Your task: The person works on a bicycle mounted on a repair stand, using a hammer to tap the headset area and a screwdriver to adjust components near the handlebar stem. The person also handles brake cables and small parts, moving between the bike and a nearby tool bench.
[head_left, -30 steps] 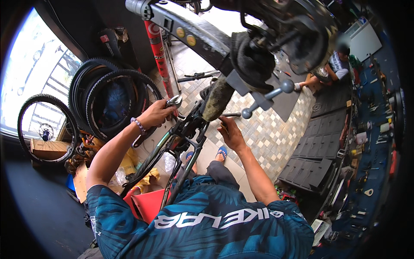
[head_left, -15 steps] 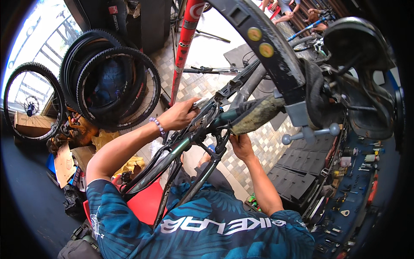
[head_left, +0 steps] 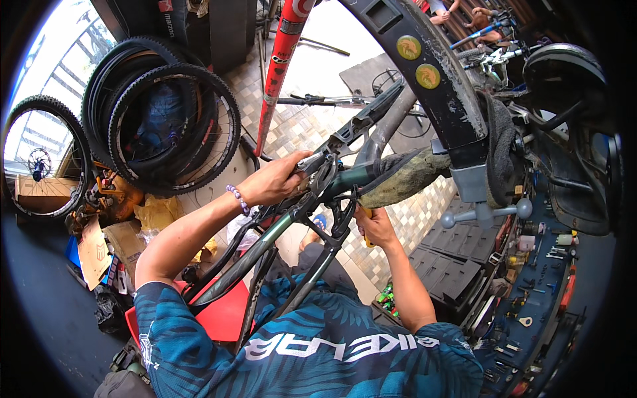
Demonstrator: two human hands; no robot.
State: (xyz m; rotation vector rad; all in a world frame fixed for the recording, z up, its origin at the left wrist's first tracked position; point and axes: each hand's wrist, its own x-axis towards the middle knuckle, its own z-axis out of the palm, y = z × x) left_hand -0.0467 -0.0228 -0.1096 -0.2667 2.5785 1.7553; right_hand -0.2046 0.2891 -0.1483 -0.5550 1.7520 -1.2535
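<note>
A dark green bicycle frame (head_left: 282,222) hangs in front of me, its tube wrapped in a worn, stained cloth (head_left: 405,178) where a clamp grips it. My left hand (head_left: 279,180), with a beaded bracelet at the wrist, is closed against the frame's pivot area, fingers curled over its far side. Something small and silvery shows by its fingertips; I cannot make out what. Below the cloth, my right hand (head_left: 378,227) is closed round a yellow-handled tool (head_left: 366,232). The tool's working end is hidden behind the frame.
The black stand arm (head_left: 424,73) and its grey clamp (head_left: 472,186) cross the upper right. Wheels and tyres (head_left: 174,129) lean at the left beside cardboard (head_left: 96,255). A red pole (head_left: 279,73) rises ahead. Black cases (head_left: 441,259) and a tool wall (head_left: 524,318) stand at the right.
The yellow handle now shows in my right hand, which has shifted slightly. My left hand stays at the frame's pivot. The view has shifted slightly.
</note>
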